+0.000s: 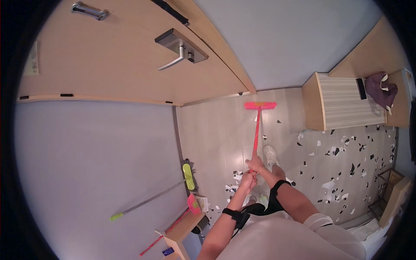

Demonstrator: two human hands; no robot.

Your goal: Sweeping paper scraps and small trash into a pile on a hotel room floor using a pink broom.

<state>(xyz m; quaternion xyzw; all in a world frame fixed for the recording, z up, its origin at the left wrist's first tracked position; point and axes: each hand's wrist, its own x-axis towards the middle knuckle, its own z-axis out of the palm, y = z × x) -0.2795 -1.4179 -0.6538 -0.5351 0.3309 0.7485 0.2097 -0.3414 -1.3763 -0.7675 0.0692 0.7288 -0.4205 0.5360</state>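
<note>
A pink broom [256,130] reaches from my hands to the floor close to the door, its wide pink head [260,105] flat on the pale boards. My left hand [248,181] is closed around the end of the handle. Just beyond it, my right hand [255,163] grips the same handle further along. A few paper scraps [279,121] lie near the broom. Many more black and white scraps [336,151] are scattered over the floor to the right, and a cluster of them [231,188] lies left of my feet.
A wooden door [130,65] with a metal handle stands ahead. A green flat mop [188,177] and a pink dustpan [194,205] lean at the left wall. At right are a low bench [351,104] bearing a purple cloth bag [381,89], and a wooden chair [395,201].
</note>
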